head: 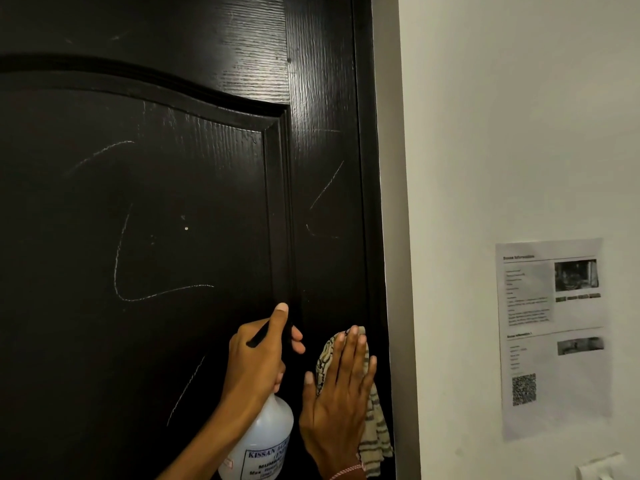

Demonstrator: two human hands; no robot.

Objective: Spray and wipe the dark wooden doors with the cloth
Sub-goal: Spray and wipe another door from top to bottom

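A dark wooden door [166,188] with a raised arched panel fills the left and middle of the view; thin chalky scratch lines cross it. My left hand [258,362] grips the black trigger head of a clear spray bottle [266,434] with a printed label, its nozzle close to the door's moulding. Just to the right, my right hand [341,400] lies flat with straight fingers, pressing a beige striped cloth [375,431] against the door's right stile. The cloth hangs down below my palm.
The dark door frame [372,202] runs down the right of the door. Beyond it is a white wall [519,116] with a printed paper notice [554,337] and a white switch [601,467] at the bottom right.
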